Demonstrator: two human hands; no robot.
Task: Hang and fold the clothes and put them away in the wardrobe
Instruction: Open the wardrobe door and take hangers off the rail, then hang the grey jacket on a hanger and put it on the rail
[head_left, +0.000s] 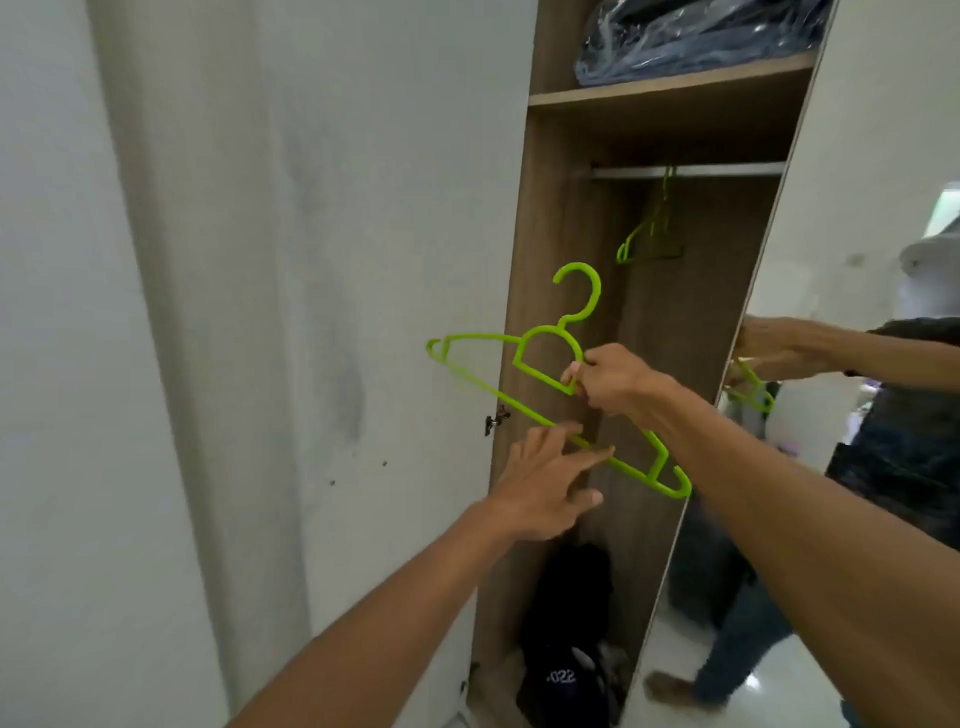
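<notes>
Fingers (581, 375) of the right hand (615, 382) pinch the neck of a bright green plastic hanger (483, 338); its hook sticks up above them. The left hand (540, 488) is open, straight fingers by the bottom bar. This looks like the hanging step. Next, I think, clothes must go on it.

A scuffed white wall (47, 415) fills the left. Far and high lies a plastic-wrapped dark bundle (696, 36). Low and near sits a dark bag (566, 623), perhaps a backpack, printed "022".
</notes>
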